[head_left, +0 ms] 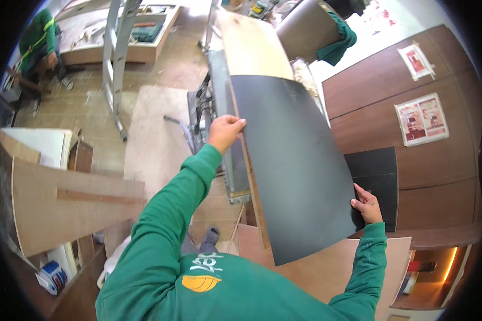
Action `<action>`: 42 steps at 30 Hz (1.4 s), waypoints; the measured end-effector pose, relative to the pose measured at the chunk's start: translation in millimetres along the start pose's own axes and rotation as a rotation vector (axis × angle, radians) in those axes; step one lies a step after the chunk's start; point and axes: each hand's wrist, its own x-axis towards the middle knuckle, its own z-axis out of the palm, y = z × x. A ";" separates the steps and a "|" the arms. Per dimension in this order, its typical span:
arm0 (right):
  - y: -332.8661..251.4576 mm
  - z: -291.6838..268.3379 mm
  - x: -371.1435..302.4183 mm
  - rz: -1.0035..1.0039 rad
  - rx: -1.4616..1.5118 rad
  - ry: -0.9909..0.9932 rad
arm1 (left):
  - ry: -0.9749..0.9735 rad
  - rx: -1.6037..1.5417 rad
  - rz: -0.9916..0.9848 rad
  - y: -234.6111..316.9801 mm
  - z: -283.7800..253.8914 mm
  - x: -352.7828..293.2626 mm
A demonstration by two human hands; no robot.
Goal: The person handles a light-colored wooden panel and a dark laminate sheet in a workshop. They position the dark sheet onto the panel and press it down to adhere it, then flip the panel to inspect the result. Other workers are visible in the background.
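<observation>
A large black sheet (297,166), thin and slightly curved, lies lengthwise in front of me over a pale wooden board (251,47). The board shows beyond the sheet's far end and as a strip along its left side. My left hand (226,132) pinches the left edge with thumb and fingers. At the near part of the right edge, my right hand (367,206) grips the sheet, thumb and fingers bent around the rim. Beneath the board is a grey metal bench or machine (219,107); most of its top is hidden.
An aluminium ladder (115,69) stands at the far left, near a co-worker in a green sleeve (47,27). Wooden panels (75,200) are at my left. A black panel (377,176) leans by the brown wall (364,104) on the right. A brown board (326,262) lies below the sheet.
</observation>
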 end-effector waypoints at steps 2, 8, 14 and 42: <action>7.9 -0.3 -0.5 -0.004 0.023 0.017 | 0.009 -0.018 -0.013 -0.6 1.7 -1.4; 25.2 1.8 2.6 -0.121 0.074 0.026 | 0.048 0.024 -0.069 6.8 5.8 -4.2; 17.3 6.4 -1.7 -0.126 0.075 0.027 | 0.072 0.089 -0.093 -0.1 7.7 1.5; 29.4 11.0 5.9 -0.090 0.048 0.028 | 0.075 0.599 0.006 3.0 5.0 3.5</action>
